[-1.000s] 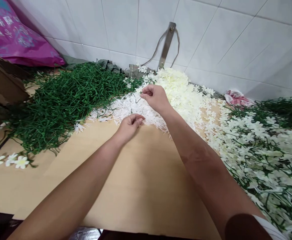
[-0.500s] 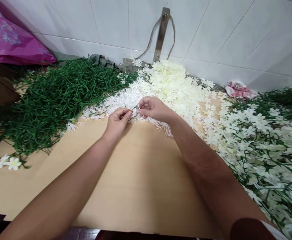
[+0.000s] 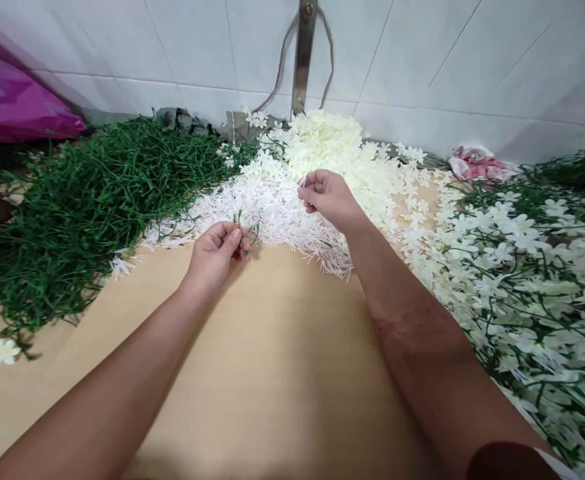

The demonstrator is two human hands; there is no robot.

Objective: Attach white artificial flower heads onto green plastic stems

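Observation:
My left hand [image 3: 213,252] is closed in a pinch on a green artificial flower stem [image 3: 239,219], whose thin branches stick out above and below the fingertips. Further right and higher, my right hand [image 3: 331,199] pinches a thin white stamen piece [image 3: 302,181] at its fingertips. Beneath and between the hands spreads a heap of white stamen pieces [image 3: 277,212]. Behind the right hand rises a pile of cream-white flower petals [image 3: 329,143]. A large tangle of green stems [image 3: 107,180] lies left of my left hand.
Assembled white flowers on green stems [image 3: 522,293] are heaped on the right. A pink bag [image 3: 17,100] lies at the back left. A red and white cloth [image 3: 481,164] sits by the tiled wall [image 3: 422,60], where a metal strip [image 3: 303,57] leans. Tan board [image 3: 252,360] covers the front.
My hands have moved apart: the left toward me and leftward with the stem, the right up and away. The right fingers now hold a white stamen piece. The view has shifted slightly.

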